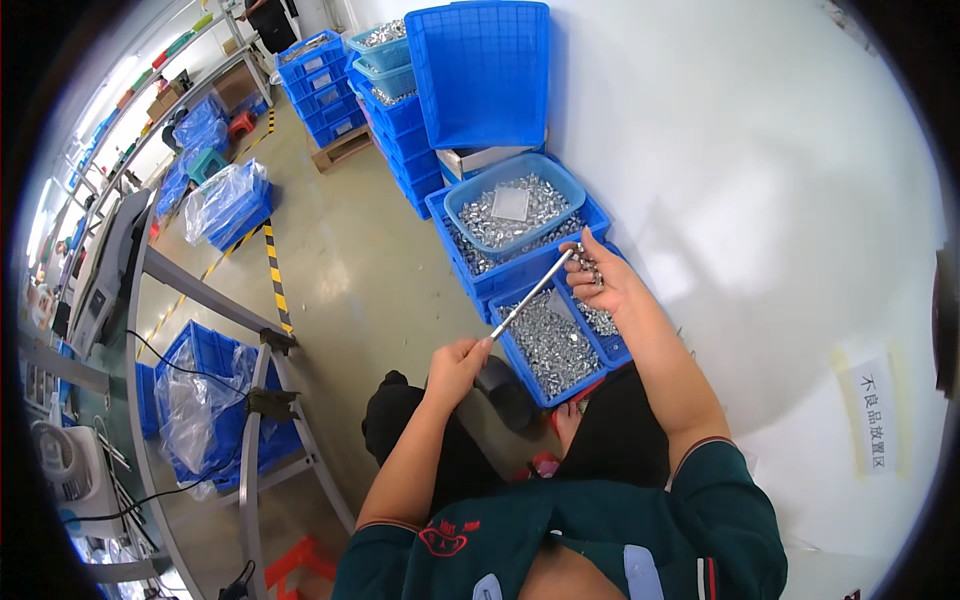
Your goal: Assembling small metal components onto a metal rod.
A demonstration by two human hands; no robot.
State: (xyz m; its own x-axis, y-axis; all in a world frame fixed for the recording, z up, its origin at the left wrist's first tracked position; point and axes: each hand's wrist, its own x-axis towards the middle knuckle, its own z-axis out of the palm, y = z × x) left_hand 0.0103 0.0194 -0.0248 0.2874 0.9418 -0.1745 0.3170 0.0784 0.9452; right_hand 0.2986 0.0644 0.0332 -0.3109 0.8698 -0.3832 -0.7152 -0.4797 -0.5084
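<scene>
Overhead, blue crates [520, 265] line grey concrete floor [370, 280].

I wear a dark green short-sleeved shirt; each sleeve ends in a ribbed cuff edged with a thin red-and-white stripe. A red emblem sits on the left chest, with pale patches lower on the front. My forearms are bare below the sleeves. My left hand [455, 362] and right hand [605, 280] carry no gloves, rings or watch. My trousers are black.
</scene>
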